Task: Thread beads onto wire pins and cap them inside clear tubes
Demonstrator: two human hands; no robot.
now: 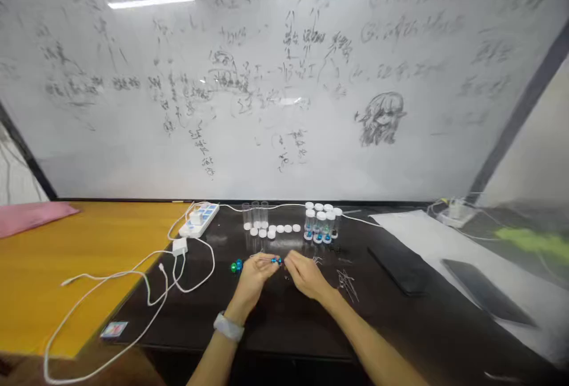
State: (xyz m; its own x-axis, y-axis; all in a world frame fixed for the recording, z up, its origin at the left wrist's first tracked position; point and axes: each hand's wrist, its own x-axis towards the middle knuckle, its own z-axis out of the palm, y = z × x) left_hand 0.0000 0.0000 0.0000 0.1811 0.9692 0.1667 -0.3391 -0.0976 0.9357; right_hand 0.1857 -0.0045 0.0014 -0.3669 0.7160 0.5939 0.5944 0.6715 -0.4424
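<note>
My left hand (258, 270), with a light band on its wrist, is closed in a pinch on a thin rod with a small shiny blue bead (276, 260) at its end. My right hand (306, 273) is beside the bead, fingers pinched together; what they hold, if anything, is too small to make out. Left of my hands lie a green ball (233, 267) and a blue ball (239, 264). Thin wire pieces (347, 285) are scattered to the right. Beyond my hands stand clear tubes (255, 214) and a row of white caps (280, 229).
White-capped tubes (320, 225) with blue pieces inside stand at the back. A power strip (201, 220) and white cables (146, 288) spread over the left. A black flat object (395, 270) and a dark tablet-like slab (486, 292) lie right. A whiteboard (284, 160) rises behind.
</note>
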